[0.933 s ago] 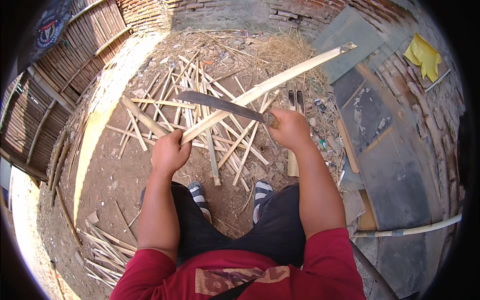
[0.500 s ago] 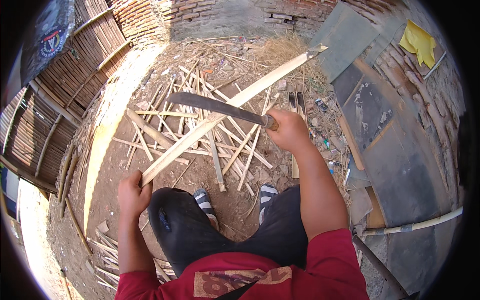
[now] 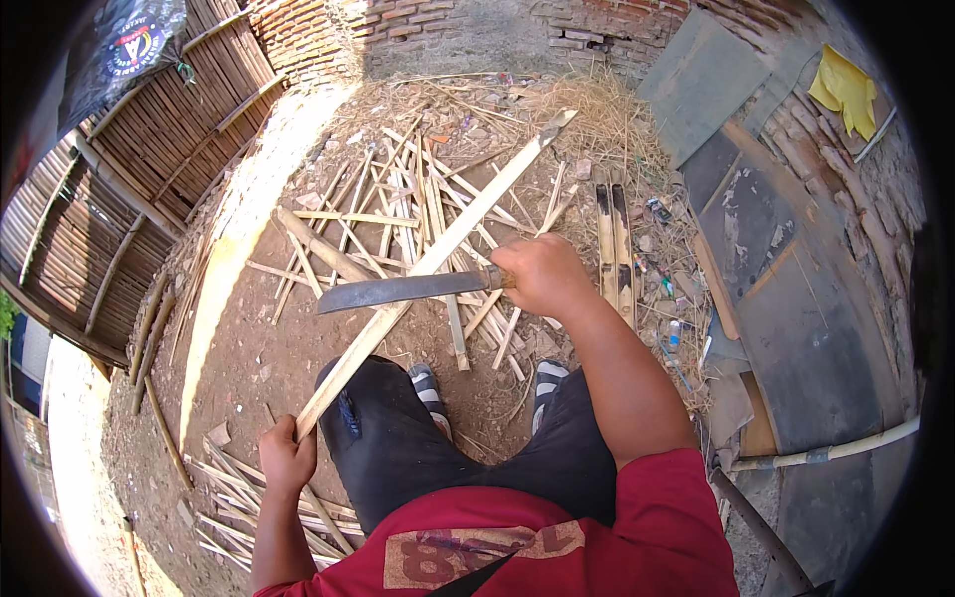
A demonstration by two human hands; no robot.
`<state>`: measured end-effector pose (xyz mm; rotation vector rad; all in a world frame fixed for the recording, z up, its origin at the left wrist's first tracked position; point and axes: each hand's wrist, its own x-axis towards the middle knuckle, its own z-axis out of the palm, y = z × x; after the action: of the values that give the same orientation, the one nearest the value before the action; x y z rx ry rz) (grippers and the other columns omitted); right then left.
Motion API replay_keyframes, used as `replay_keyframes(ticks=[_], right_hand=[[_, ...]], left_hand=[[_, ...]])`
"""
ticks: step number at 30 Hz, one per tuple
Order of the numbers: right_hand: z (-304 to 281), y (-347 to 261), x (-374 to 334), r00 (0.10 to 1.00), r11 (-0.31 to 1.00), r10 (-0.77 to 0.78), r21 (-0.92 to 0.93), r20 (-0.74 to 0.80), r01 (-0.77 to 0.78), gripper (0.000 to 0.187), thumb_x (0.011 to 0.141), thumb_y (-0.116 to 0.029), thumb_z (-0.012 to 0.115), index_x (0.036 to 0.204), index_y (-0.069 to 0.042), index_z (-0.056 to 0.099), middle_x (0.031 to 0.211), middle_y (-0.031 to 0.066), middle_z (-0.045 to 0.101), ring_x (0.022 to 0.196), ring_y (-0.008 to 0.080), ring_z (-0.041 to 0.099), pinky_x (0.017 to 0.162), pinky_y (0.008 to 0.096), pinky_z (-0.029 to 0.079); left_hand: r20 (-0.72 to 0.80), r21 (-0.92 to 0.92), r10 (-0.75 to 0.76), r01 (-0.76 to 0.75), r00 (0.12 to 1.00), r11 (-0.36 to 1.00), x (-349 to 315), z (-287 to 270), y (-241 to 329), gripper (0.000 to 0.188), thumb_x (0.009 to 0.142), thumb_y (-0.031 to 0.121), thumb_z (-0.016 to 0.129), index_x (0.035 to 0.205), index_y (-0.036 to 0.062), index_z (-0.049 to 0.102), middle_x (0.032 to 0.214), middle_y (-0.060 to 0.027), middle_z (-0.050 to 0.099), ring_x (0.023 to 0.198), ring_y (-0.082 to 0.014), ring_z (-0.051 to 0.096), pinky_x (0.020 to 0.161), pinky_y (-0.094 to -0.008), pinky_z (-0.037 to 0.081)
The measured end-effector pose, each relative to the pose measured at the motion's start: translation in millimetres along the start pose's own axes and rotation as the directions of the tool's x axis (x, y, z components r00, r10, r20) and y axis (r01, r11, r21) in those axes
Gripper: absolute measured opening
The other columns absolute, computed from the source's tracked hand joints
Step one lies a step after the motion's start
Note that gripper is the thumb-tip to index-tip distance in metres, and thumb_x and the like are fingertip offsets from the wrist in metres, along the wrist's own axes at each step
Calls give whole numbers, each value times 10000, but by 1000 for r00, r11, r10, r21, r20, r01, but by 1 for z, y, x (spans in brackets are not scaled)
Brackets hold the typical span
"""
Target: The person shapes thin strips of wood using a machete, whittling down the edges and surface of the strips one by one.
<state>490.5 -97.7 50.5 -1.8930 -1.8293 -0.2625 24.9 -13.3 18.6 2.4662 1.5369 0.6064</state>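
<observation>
My left hand [image 3: 288, 454] is closed around the near end of a long, pale split bamboo strip [image 3: 476, 211], which slants up and away to the right past my knee. My right hand [image 3: 542, 274] grips the handle of a machete [image 3: 403, 290]. Its dark, broad blade points left and lies across the strip, about midway along it. Whether the edge touches the strip or hovers just over it, I cannot tell. Behind them, a heap of loose bamboo strips [image 3: 350, 217] and a thicker round pole [image 3: 323, 246] lie on the dirt.
Another pile of thin strips [image 3: 229, 488] lies beside my left leg. Two dark-faced bamboo pieces [image 3: 616, 249] rest right of the heap, near scattered litter. Dark boards [image 3: 811, 328] and a yellow cloth [image 3: 844, 92] are along the right wall. A bamboo-slat structure [image 3: 164, 149] stands left.
The machete has come down and nearer along the strip, with its blade now almost level. My left hand has drawn the strip lower and nearer, and its far end has shifted left.
</observation>
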Motion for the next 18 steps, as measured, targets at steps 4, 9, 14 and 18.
replay_keyframes(ticks=[4,9,14,18], right_hand=[[7,31,1,963,955,266,145,-29,-260,263,752,-158,775,993,-75,710,841,164,697,844,374,692,749,487,540],[5,27,-5,941,938,339,76,7,-338,261,791,-191,764,1033,-103,717,875,161,710,916,374,689,810,490,545],[15,4,2,1000,999,-5,39,19,4,219,756,-170,763,886,-62,623,840,146,673,890,363,684,807,501,543],[10,45,3,870,848,490,258,-50,-463,355,792,-212,793,1103,-60,714,910,188,733,916,378,710,802,461,557]], left_hand=[[5,-31,-44,44,999,999,-17,5,-7,315,854,178,712,695,-3,510,614,-240,542,557,-434,581,531,-471,432],[19,-44,-74,75,997,996,-28,16,-13,326,862,198,728,703,-5,527,592,-229,533,543,-421,572,531,-463,433],[58,-55,-110,113,992,992,-34,20,-18,331,863,187,729,697,-5,516,606,-215,536,526,-371,552,530,-451,426],[46,-92,-114,118,992,989,-40,8,-27,372,872,171,734,685,-9,469,586,-200,478,518,-307,459,529,-442,381]])
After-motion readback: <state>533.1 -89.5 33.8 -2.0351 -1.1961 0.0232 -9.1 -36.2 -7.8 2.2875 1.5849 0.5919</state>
